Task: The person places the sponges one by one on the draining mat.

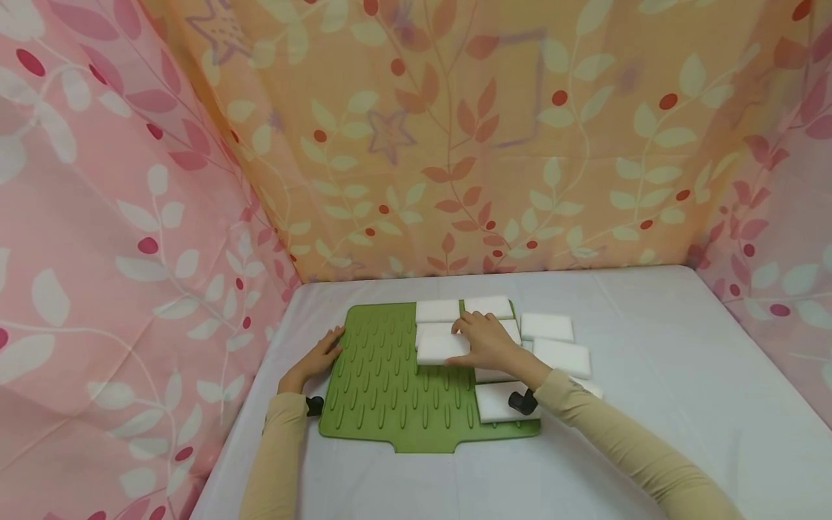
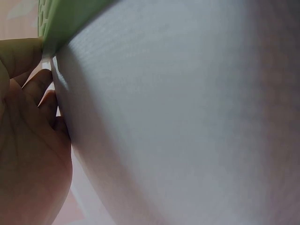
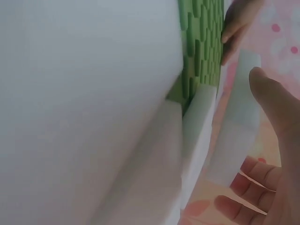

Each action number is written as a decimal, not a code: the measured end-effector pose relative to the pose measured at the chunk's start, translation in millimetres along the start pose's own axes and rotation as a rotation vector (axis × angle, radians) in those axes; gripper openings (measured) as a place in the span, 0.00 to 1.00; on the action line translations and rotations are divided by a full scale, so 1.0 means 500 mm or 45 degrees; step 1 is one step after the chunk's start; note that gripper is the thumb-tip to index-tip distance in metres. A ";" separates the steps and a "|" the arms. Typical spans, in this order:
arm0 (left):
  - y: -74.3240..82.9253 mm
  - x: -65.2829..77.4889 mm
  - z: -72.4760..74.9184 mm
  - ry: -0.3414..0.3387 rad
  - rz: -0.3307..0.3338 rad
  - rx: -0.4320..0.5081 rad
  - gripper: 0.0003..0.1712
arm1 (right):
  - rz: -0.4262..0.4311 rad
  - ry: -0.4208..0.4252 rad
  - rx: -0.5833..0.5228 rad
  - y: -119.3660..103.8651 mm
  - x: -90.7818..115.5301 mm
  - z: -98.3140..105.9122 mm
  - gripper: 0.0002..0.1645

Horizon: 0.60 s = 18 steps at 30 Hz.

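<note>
We log the right grip (image 1: pixel 489 342) pinching a white block (image 1: pixel 438 349) above a green mat (image 1: pixel 382 383). Left grip (image 1: pixel 318 357) (fingers loose) touches the mat's edge.

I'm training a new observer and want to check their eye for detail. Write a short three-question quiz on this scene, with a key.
1. Open question: Which hand holds a white foam block?

2. True or false: The left hand touches the left edge of the green ridged mat.

3. Multiple choice: Toward which side of the mat do the other white blocks on it lie?
A. Left
B. Right
C. Spread evenly over both

Key:
1. The right hand.
2. True.
3. B.
</note>
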<state>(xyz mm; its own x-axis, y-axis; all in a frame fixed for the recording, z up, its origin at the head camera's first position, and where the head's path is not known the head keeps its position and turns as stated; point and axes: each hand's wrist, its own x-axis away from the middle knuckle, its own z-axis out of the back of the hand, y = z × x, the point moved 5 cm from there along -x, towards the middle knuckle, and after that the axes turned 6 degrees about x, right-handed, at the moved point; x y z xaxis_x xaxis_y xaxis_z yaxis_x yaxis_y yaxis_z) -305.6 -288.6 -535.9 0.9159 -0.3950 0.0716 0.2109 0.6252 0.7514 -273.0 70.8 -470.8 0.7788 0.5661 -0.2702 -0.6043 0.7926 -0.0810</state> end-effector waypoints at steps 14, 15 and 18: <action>0.007 0.002 0.001 0.004 0.000 -0.003 0.30 | 0.059 -0.016 0.021 -0.022 0.007 -0.033 0.38; 0.008 0.002 0.001 0.004 0.000 -0.001 0.30 | 0.061 -0.019 0.021 -0.023 0.008 -0.035 0.38; 0.006 0.002 0.000 0.003 0.000 0.006 0.30 | 0.057 -0.026 0.023 -0.025 0.008 -0.038 0.38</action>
<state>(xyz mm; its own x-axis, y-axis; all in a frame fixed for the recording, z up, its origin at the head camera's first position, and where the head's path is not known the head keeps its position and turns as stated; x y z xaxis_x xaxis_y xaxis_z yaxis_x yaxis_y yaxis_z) -304.0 -287.2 -533.5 0.9169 -0.3930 0.0700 0.2090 0.6220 0.7546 -265.6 58.8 -489.2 0.7541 0.6057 -0.2538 -0.6359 0.7700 -0.0518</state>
